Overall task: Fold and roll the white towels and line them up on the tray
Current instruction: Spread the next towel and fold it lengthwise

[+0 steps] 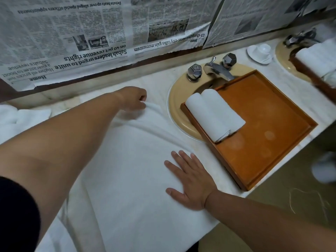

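Observation:
A white towel [134, 160] lies spread on the marble counter in front of me. My left hand [133, 99] reaches to its far corner and pinches the cloth there. My right hand [189, 180] lies flat on the towel's right edge with fingers straight. An orange-brown wooden tray [269, 135] rests over the sink to the right. Two rolled white towels [214, 113] lie side by side at the tray's left end.
A beige sink [177, 99] with a chrome tap [216, 69] sits under the tray. More white towels [20, 117] are heaped at the far left. A cup on a saucer [260, 51] stands behind. Newspaper [91, 33] covers the wall. The counter's front edge runs at lower right.

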